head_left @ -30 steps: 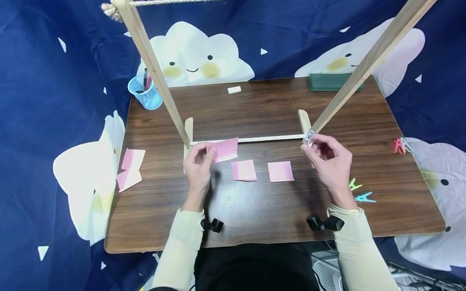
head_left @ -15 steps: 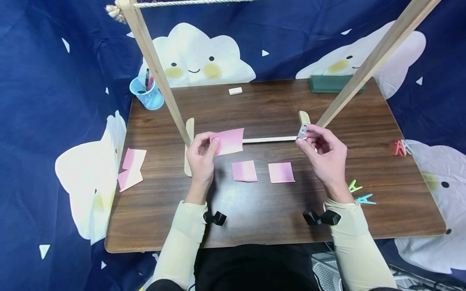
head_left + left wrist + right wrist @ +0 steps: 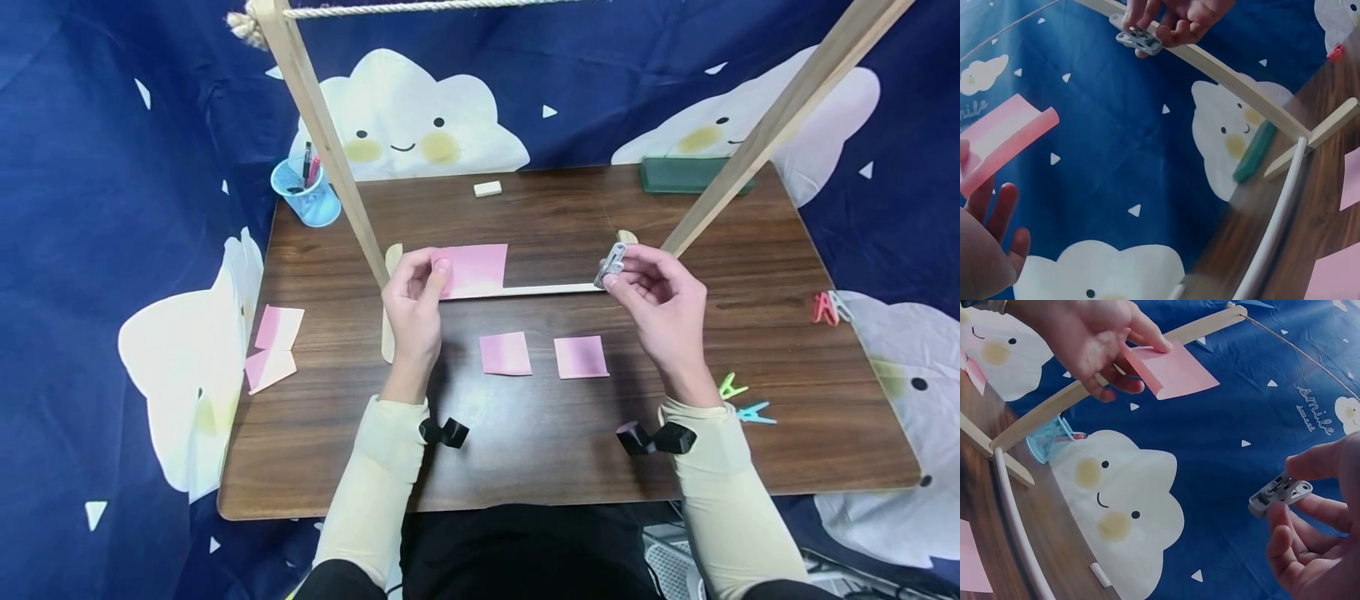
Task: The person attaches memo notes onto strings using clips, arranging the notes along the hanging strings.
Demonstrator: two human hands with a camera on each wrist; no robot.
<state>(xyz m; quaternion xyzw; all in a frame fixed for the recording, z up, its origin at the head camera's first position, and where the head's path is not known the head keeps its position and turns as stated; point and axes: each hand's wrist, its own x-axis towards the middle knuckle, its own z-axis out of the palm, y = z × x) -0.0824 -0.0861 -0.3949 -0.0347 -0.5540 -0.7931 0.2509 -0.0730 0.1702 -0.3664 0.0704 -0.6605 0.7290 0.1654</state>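
My left hand [image 3: 415,325] pinches a pink paper note [image 3: 476,267] between thumb and fingers, raised above the table. One edge of this note [image 3: 1175,372] is folded over, as the right wrist view shows. My right hand [image 3: 670,321] pinches a grey clothespin [image 3: 609,265], also held in the air. In the right wrist view the clothespin [image 3: 1275,495] sits between thumb and fingertips. Two more pink notes, a left one [image 3: 506,354] and a right one [image 3: 581,357], lie flat on the table [image 3: 525,450] between the forearms.
A wooden frame with a left post [image 3: 322,125], a right post [image 3: 787,108] and a white bottom bar [image 3: 551,290] stands on the table. A rope [image 3: 427,7] crosses its top. Around lie folded notes [image 3: 276,346], a green clothespin [image 3: 730,386], a blue clothespin [image 3: 756,413] and a pen cup [image 3: 315,204].
Both hands have risen and moved forward, the left with the pink note and the right with the clothespin. The right hand has also shifted left. The note now faces the head camera more.
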